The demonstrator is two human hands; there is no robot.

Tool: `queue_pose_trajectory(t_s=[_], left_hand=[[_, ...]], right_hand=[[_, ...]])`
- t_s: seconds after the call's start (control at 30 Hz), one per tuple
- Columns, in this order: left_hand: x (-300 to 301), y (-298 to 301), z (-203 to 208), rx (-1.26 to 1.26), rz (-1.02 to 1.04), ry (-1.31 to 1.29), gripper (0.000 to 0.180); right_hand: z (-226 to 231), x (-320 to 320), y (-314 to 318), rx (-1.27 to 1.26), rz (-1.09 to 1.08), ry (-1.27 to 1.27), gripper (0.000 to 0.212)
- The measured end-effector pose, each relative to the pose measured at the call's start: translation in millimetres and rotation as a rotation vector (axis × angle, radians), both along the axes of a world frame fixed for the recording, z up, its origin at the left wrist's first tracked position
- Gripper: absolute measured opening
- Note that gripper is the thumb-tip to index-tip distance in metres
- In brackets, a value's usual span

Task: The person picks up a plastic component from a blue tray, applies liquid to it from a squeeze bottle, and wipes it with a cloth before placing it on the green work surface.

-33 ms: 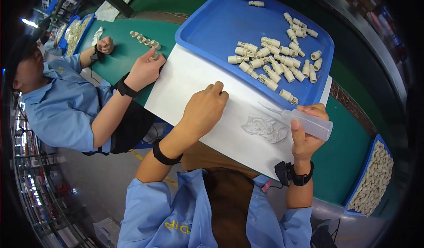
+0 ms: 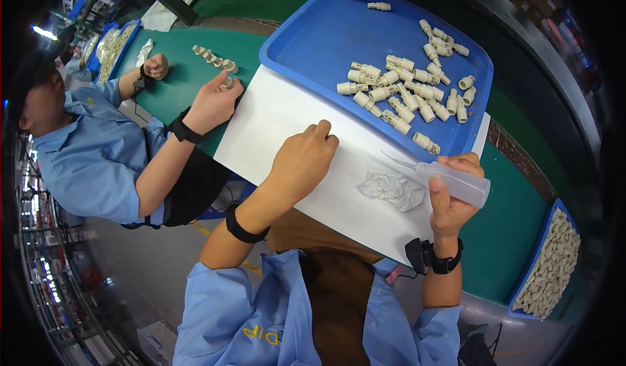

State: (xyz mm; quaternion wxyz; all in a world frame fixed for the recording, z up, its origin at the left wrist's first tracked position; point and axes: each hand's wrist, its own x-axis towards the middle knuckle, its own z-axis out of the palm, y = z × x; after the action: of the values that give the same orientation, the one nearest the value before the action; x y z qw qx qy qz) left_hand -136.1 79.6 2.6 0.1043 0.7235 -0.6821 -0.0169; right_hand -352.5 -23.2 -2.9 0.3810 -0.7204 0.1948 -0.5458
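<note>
My right hand (image 2: 450, 199) is wrapped round a translucent plastic squeeze bottle (image 2: 460, 182), tilted so its thin nozzle points left over a white sheet (image 2: 287, 105). Beside the nozzle, a crumpled piece of white tissue (image 2: 391, 191) lies on the sheet. My left hand (image 2: 305, 157) is closed above the sheet, left of the tissue; its fingers curl away from view and hide whatever they may hold. Just beyond both hands sits a blue tray (image 2: 326, 33) with several cream plastic connector-like fittings (image 2: 427, 91), most of them lying loose towards its near right side.
A co-worker's hand (image 2: 215, 102) at the left holds a small cream part, with several similar pieces (image 2: 215, 59) in a row on the green table (image 2: 179, 43). Far right stands a blue bin (image 2: 521, 294) heaped with small cream parts. A metal rail (image 2: 521, 33) runs behind the tray.
</note>
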Motion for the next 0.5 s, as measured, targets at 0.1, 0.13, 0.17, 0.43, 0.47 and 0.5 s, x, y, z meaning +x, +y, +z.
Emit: queue_pose_trajectory(t_s=[0.1, 0.13, 0.17, 0.43, 0.47, 0.5], left_hand=[[1, -2, 3, 0.024, -0.016, -0.042, 0.004], [0, -4, 4, 0.045, -0.020, -0.058, 0.004], [0, -5, 5, 0.067, -0.024, -0.074, 0.004], [17, 16, 9, -0.162, 0.174, 0.542, 0.011], [16, 21, 8, -0.248, 0.269, 0.815, 0.014], [14, 24, 6, -0.247, 0.273, 0.818, 0.014]], right_hand=[[0, 2, 2, 0.001, 0.009, -0.001, 0.030], [0, 2, 1, 0.001, 0.006, -0.002, 0.030], [0, 2, 1, 0.001, 0.004, -0.003, 0.030], [0, -2, 3, -0.004, -0.003, -0.013, 0.032], [0, -2, 4, 0.001, 0.002, -0.020, 0.033], [0, -4, 6, 0.003, 0.004, -0.016, 0.033]])
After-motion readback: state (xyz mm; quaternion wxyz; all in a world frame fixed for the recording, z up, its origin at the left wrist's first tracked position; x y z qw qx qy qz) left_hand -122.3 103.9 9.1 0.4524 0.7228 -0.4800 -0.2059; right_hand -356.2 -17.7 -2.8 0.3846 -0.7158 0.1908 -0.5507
